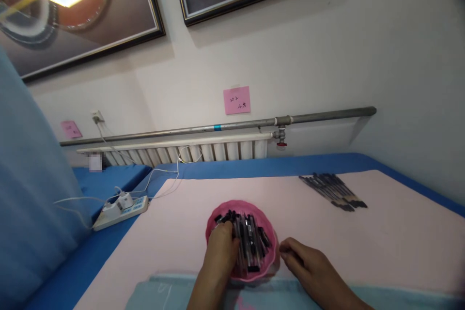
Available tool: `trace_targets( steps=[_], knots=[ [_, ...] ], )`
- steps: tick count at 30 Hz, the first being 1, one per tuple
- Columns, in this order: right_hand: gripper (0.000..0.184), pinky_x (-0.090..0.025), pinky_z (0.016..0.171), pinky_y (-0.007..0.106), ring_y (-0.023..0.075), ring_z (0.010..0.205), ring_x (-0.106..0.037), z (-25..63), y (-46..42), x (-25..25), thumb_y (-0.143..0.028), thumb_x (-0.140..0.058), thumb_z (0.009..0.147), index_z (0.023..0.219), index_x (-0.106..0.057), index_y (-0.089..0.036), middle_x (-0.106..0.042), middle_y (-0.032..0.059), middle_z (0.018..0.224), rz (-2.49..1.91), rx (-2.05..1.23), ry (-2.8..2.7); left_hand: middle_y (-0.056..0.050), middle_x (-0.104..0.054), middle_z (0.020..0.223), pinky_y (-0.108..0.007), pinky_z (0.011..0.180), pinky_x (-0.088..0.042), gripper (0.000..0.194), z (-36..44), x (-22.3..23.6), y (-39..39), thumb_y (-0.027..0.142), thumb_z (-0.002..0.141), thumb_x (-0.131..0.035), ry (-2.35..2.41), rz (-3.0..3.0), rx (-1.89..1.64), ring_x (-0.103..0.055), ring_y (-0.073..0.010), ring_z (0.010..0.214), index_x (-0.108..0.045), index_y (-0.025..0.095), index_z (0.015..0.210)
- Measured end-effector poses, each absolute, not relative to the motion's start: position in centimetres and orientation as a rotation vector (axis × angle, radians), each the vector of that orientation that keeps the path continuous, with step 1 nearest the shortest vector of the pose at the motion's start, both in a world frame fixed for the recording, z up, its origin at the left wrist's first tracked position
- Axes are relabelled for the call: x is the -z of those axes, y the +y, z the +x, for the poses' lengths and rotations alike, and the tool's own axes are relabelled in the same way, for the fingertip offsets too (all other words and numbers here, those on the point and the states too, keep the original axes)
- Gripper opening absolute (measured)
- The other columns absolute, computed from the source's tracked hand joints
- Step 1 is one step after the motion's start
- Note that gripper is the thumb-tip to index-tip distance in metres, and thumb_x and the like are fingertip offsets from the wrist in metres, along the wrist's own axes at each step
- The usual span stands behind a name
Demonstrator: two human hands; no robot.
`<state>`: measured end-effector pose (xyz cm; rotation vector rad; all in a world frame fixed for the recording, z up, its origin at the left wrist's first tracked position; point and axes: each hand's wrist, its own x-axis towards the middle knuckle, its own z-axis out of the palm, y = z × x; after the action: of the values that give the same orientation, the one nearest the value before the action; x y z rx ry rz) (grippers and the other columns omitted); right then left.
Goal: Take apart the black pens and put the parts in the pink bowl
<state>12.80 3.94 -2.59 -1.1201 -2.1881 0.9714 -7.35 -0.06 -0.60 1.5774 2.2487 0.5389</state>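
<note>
A pink scalloped bowl (pixel 274 251) stands near the front of the pink sheet, holding many clear barrels and black pen parts (pixel 250 240). My left hand (pixel 221 248) reaches into its left side, fingers bent down among small black pieces; the fingertips are partly hidden, so what they grip cannot be made out. Just right of the rim, my right hand (pixel 303 261) is held low with its fingers curled in, and nothing shows in it. Farther back on the right lies a row of pens (pixel 332 190) with black ends, side by side at a slant.
A pink sheet (pixel 163 242) covers the blue bed or table (pixel 225 168). Light blue cloth (pixel 160 295) lies along the front edge. At left are a power strip (pixel 136 208) with plugs and white cords, and a blue curtain (pixel 32 193). A radiator (pixel 232 150) runs behind.
</note>
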Motion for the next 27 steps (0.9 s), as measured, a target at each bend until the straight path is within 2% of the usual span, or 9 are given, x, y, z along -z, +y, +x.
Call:
trace_targets(
  steps=[4,7,10,13,19,22,24,27],
  knots=[
    [0.02,-0.041,0.056,0.023,0.0142,0.058,-0.053,14.0,5.5,3.0,-0.032,-0.04,0.081,0.074,-0.056,-0.021,-0.058,-0.0017,0.062,-1.184,-0.748,-2.143,-0.011,-0.066,0.085,-0.028,0.068,-0.037,0.016,-7.5,0.6,-0.1,0.008,0.067,-0.049,2.222,1.586,-0.566,-0.059,-0.0202,0.08,-0.06,0.013,0.078],
    [0.024,-0.044,0.065,0.025,0.0163,0.07,-0.057,16.5,8.5,3.3,-0.033,-0.036,0.084,0.088,-0.056,-0.02,-0.063,0.0028,0.079,-1.352,-0.278,-2.004,-0.01,-0.066,0.088,-0.029,0.07,-0.038,0.016,-7.5,0.6,-0.2,0.014,0.074,-0.045,2.224,1.621,-0.613,-0.059,-0.0202,0.081,-0.059,0.014,0.081],
    [0.026,-0.042,0.075,0.033,0.0218,0.086,-0.055,19.2,11.9,3.5,-0.025,-0.032,0.085,0.093,-0.056,-0.016,-0.062,0.0091,0.093,-1.481,-0.083,-1.934,-0.009,-0.066,0.091,-0.029,0.073,-0.038,0.02,-7.1,0.6,-0.3,0.02,0.08,-0.039,2.198,1.649,-0.698,-0.059,-0.0197,0.084,-0.058,0.016,0.086],
    [0.026,-0.038,0.081,0.038,0.0257,0.091,-0.052,20.6,14.6,3.5,-0.017,-0.033,0.083,0.093,-0.058,-0.014,-0.061,0.0132,0.098,-1.555,0.039,-1.952,-0.008,-0.066,0.09,-0.029,0.073,-0.039,0.022,-6.8,0.7,-0.5,0.024,0.082,-0.036,2.162,1.667,-0.759,-0.06,-0.0197,0.084,-0.057,0.019,0.086],
    [0.019,-0.037,0.081,0.043,0.028,0.088,-0.053,20.1,16.9,3.7,-0.01,-0.043,0.082,0.085,-0.062,-0.01,-0.061,0.0169,0.091,-1.686,0.139,-2.033,-0.007,-0.067,0.094,-0.031,0.076,-0.042,0.023,-7.0,1.4,-0.4,0.028,0.082,-0.037,2.152,1.643,-0.808,-0.062,-0.0204,0.088,-0.058,0.021,0.088],
    [0.014,-0.042,0.08,0.04,0.0216,0.088,-0.056,20.2,17.3,3.7,-0.019,-0.05,0.085,0.088,-0.06,-0.011,-0.061,0.0102,0.093,-1.758,0.097,-2.048,-0.006,-0.068,0.095,-0.032,0.078,-0.043,0.024,-7.0,1.4,-0.4,0.03,0.081,-0.038,2.121,1.609,-0.828,-0.062,-0.0213,0.089,-0.059,0.022,0.089],
    [0.018,-0.044,0.078,0.037,0.0182,0.085,-0.057,20.3,17.2,3.2,-0.027,-0.052,0.085,0.09,-0.059,-0.011,-0.061,0.0074,0.093,-1.78,0.04,-2.051,-0.006,-0.067,0.098,-0.034,0.08,-0.044,0.025,-6.8,1.2,-0.4,0.032,0.081,-0.039,2.089,1.58,-0.883,-0.061,-0.022,0.091,-0.059,0.022,0.091],
    [0.02,-0.043,0.071,0.035,0.0215,0.079,-0.058,19.6,15.5,1.7,-0.018,-0.047,0.085,0.073,-0.06,-0.008,-0.062,0.0143,0.081,-1.731,-0.09,-2.075,-0.005,-0.067,0.098,-0.034,0.082,-0.044,0.026,-6.3,0.6,-0.6,0.036,0.08,-0.041,1.972,1.471,-1.028,-0.061,-0.0216,0.091,-0.06,0.023,0.091]
  ],
)
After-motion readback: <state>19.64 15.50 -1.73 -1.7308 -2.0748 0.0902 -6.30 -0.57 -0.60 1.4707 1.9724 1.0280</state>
